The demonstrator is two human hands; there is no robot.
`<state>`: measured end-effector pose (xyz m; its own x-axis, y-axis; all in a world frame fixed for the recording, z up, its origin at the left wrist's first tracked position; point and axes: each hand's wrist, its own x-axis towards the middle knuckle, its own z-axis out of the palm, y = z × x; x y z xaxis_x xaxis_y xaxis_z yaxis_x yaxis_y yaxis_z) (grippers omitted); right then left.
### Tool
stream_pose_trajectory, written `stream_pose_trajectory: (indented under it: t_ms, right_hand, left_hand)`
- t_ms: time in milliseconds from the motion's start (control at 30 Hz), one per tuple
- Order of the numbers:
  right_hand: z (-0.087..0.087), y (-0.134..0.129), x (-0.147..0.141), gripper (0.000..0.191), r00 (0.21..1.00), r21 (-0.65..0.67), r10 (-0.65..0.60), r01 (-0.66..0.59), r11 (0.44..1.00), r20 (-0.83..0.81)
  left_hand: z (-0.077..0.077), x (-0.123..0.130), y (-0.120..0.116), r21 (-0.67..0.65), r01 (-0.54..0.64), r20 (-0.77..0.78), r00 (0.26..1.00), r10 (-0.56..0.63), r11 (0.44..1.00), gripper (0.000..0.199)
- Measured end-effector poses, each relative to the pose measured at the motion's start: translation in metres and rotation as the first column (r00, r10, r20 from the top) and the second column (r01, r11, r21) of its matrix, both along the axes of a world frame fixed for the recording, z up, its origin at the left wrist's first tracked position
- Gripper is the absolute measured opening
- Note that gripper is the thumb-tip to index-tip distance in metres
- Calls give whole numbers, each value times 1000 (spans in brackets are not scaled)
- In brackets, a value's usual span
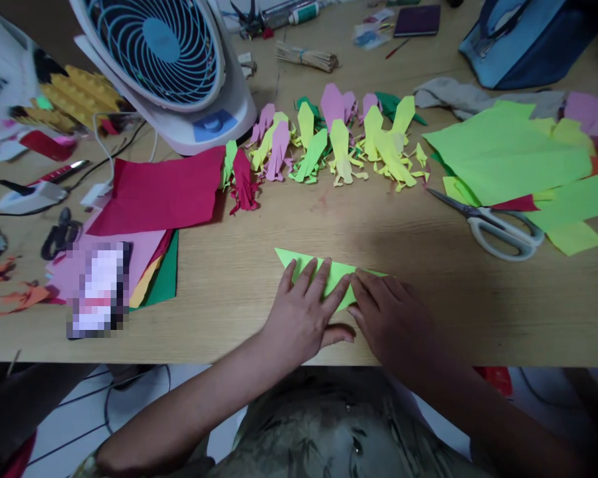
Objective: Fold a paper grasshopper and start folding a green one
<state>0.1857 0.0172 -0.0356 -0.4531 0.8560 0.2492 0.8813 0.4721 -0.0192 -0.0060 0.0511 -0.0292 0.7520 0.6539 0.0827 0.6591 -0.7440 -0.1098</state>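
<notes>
A light green paper [335, 271], folded to a triangle with its long edge away from me, lies on the wooden table [219, 279]. My left hand [306, 305] rests on it with fingers spread, pressing it flat. On the right part of the sheet, my right hand [383, 305] lies with its fingers close together and its fingertips beside my left index finger. Whether those fingers pinch the paper is hidden.
Folded paper figures [341, 149] stretch in a row beyond my hands. Scissors [503, 229] and green sheets [508, 156] lie right; red paper [164, 192], a blurred phone-like object [99, 289] and a fan [162, 53] are left. A blue bag [523, 40] stands back right.
</notes>
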Motion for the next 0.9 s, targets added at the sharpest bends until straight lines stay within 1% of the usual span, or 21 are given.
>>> stream_pose_trajectory:
  t_ms: [100, 233, 467, 633, 900]
  right_hand:
    - [2, 5, 0, 39, 999, -19, -17, 16, 1000, -27]
    - [5, 14, 1, 40, 1000, -63, -27, 27, 998, 9]
    - [0, 15, 3, 42, 999, -61, -43, 45, 997, 31]
    - [1, 14, 3, 43, 998, -80, -56, 58, 995, 29]
    - [3, 14, 4, 44, 997, -68, -52, 55, 996, 51]
  left_hand:
    - [1, -1, 0, -16, 5, 11, 1000, -5, 1000, 85]
    - [1, -3, 2, -34, 12, 31, 999, -11, 999, 82]
    - [1, -9, 0, -47, 5, 43, 999, -3, 999, 79]
    - [4, -12, -7, -56, -34, 21, 999, 35, 998, 79]
    - [7, -26, -20, 0, -152, -7, 988, 152, 988, 75]
